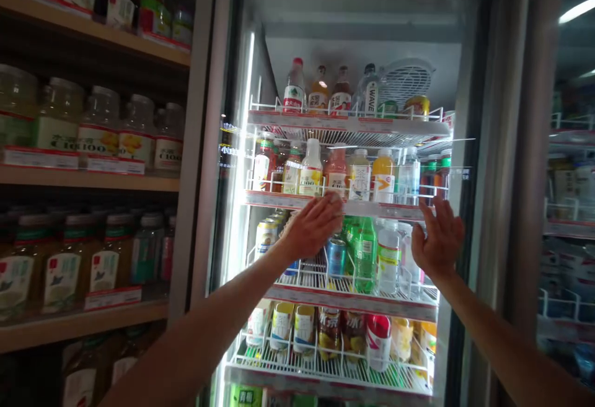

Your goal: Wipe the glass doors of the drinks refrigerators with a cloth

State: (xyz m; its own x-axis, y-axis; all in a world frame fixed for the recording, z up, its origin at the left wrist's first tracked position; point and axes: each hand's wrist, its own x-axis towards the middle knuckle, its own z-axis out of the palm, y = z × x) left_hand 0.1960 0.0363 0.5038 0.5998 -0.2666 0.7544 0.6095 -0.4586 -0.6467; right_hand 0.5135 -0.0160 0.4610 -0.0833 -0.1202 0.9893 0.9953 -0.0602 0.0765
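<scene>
A lit drinks fridge (357, 35) stands before me, its wire shelves stocked with bottles and cans. My left hand (312, 226) reaches in front of the third shelf, fingers stretched out and together, near the price strip (279, 199) of the shelf above and a blue can (335, 257). My right hand (439, 238) is raised at the fridge's right side, palm forward and fingers spread, holding nothing. Green bottles (365, 252) and a clear bottle (388, 257) stand between the two hands.
Wooden shelves (93, 178) on the left carry rows of jars and bottles with price tags. A second cooler (569, 209) with wire shelves stands at the far right. A grey frame post (520, 147) separates the two coolers.
</scene>
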